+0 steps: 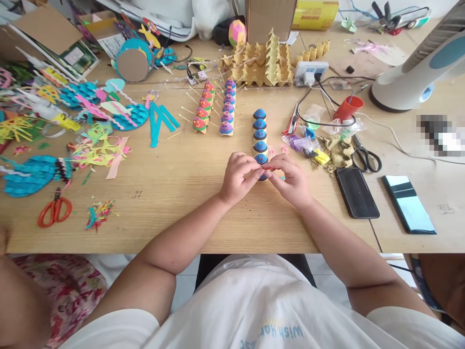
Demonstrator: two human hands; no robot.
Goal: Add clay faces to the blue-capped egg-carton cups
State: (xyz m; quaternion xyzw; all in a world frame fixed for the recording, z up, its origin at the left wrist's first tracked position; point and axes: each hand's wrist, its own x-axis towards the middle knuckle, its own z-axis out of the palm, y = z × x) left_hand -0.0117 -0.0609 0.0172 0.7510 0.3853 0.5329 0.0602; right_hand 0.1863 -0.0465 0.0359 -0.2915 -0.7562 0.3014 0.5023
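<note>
A strip of egg-carton cups [260, 134] painted blue and dark brown runs away from me on the table. Over its near end, the fingertips of my left hand [235, 178] and my right hand [290, 180] come together in a pinch. Between them shows a small red piece [268, 168], mostly covered by the fingers; its kind I cannot make out. To the left stand two finished-looking egg-carton caterpillars, one red and green [204, 107] and one purple and blue [227, 107], with thin sticks poking out of their sides.
Right of my hands lie a red utility knife [291, 121], black scissors [365, 154], bags of clay [301, 141] and two phones [358, 193] [409, 203]. Orange-handled scissors [54, 209] and paper scraps [100, 214] lie left. Egg trays [254, 63] stand behind. Other people sit on both sides.
</note>
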